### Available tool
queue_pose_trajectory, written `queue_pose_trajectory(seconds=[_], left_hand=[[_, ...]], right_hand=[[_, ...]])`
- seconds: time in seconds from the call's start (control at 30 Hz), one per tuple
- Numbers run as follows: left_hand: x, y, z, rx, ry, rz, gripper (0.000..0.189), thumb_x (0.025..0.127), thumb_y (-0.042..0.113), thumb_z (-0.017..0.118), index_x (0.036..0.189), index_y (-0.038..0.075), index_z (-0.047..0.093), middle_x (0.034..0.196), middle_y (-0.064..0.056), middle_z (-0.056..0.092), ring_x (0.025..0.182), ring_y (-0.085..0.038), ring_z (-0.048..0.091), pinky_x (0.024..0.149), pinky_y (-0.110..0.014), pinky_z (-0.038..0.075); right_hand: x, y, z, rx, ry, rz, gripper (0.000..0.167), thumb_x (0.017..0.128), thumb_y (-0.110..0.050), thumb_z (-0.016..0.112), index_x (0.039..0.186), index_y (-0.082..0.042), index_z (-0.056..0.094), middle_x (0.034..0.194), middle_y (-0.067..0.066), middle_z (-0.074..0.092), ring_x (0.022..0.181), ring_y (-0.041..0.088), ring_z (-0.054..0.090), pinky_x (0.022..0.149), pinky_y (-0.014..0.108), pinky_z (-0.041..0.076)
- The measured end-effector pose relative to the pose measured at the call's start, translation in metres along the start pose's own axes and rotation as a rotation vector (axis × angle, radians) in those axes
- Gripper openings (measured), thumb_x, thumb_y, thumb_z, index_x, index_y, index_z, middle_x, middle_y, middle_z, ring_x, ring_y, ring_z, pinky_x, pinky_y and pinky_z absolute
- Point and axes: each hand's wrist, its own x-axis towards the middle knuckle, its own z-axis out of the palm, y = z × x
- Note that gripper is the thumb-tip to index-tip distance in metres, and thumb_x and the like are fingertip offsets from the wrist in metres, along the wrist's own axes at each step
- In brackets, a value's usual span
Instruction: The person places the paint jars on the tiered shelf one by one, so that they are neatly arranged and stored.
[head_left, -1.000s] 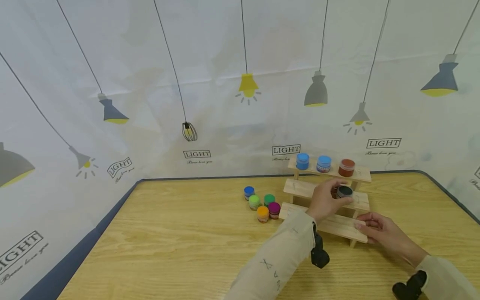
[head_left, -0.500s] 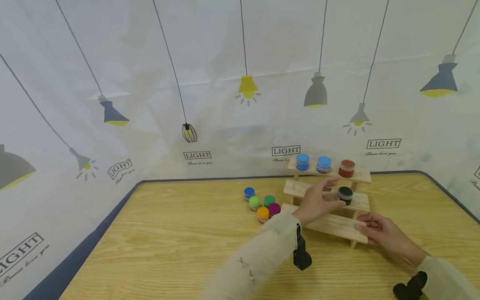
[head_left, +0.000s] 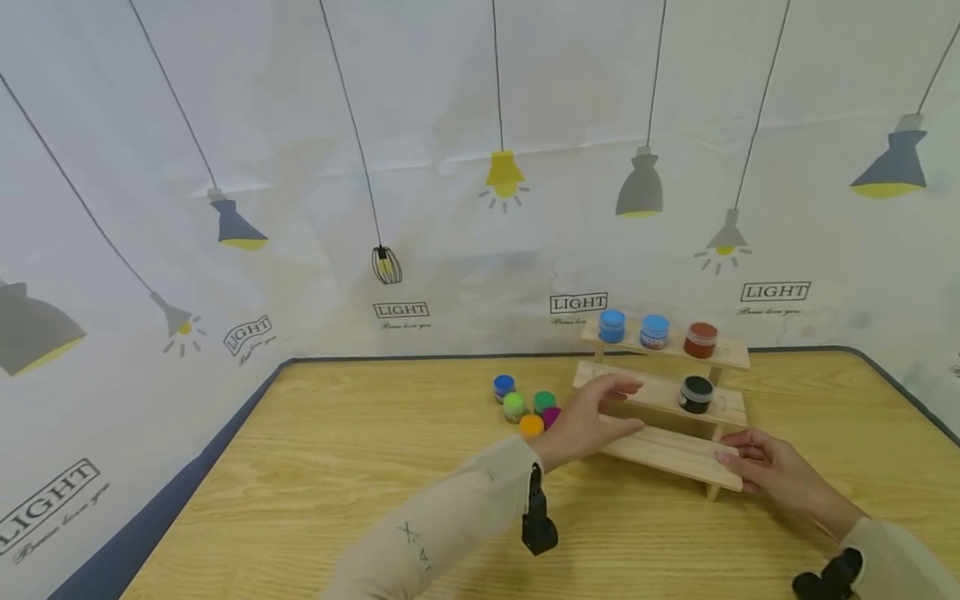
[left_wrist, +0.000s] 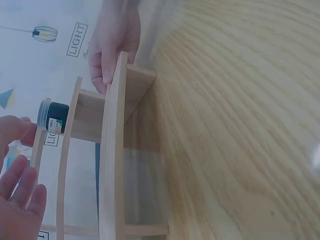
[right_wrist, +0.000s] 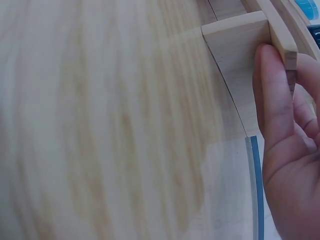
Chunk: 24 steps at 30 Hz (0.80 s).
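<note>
A three-step wooden display rack (head_left: 667,451) stands on the right of the table. My right hand (head_left: 787,479) grips the right end of its lowest shelf; the right wrist view shows that hand's fingers (right_wrist: 277,95) round the board's end. On the middle shelf, toward the right, sits a black paint jar (head_left: 696,395), also seen as a dark jar with a clear lid (left_wrist: 53,116) in the left wrist view. My left hand (head_left: 588,421) holds nothing, its fingers spread, left of the black jar and over the rack's left part. It partly hides a purple jar (head_left: 551,416).
Two blue-lidded jars (head_left: 655,332) and a red-brown jar (head_left: 701,340) stand on the top shelf. Left of the rack, on the table, are a dark blue jar (head_left: 504,387), a light green jar (head_left: 514,407), a green jar (head_left: 544,403) and an orange jar (head_left: 531,427).
My left hand has let go of the black jar on the middle shelf and moved left and toward me. My right hand keeps its grip on the rack.
</note>
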Motion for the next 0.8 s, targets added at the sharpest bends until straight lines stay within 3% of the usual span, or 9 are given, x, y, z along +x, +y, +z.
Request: queue_pose_trajectory(seconds=[0.23,0.37,0.53,0.8], left_hand=[[-0.021,-0.003,-0.019,0.069,-0.065,0.023,0.042,0.083,0.019,0.063,0.123,0.014,0.051,0.12,0.003,0.052,0.109,-0.011,0.048,0.085,-0.022,0.04],[-0.026,-0.005,-0.033,0.043,-0.075,0.01,0.039,0.084,0.018,0.062,0.122,0.013,0.052,0.12,0.0,0.052,0.11,-0.016,0.047,0.086,-0.027,0.041],[-0.026,-0.006,-0.053,0.001,0.017,0.008,0.036,0.084,0.014,0.062,0.118,0.006,0.054,0.118,-0.008,0.054,0.108,-0.023,0.048,0.087,-0.038,0.042],[-0.029,-0.01,-0.082,0.036,0.198,0.03,0.027,0.084,0.008,0.06,0.11,0.002,0.058,0.11,-0.014,0.057,0.101,-0.029,0.052,0.083,-0.035,0.044]], right_hand=[[0.0,0.0,0.001,0.001,-0.003,0.003,0.044,0.094,-0.021,0.046,0.118,0.015,0.037,0.09,0.006,0.058,0.066,0.008,0.05,0.056,0.029,0.047],[-0.001,0.0,0.001,0.011,0.0,-0.009,0.043,0.094,-0.02,0.045,0.117,0.015,0.037,0.088,0.005,0.058,0.064,0.008,0.049,0.055,0.029,0.046],[-0.001,0.001,0.001,0.007,0.007,-0.01,0.043,0.093,-0.019,0.046,0.117,0.016,0.038,0.091,0.007,0.059,0.067,0.007,0.051,0.055,0.029,0.047],[0.0,0.0,0.0,0.02,-0.009,0.003,0.043,0.094,-0.02,0.045,0.118,0.015,0.037,0.089,0.004,0.057,0.066,0.008,0.049,0.055,0.029,0.046]])
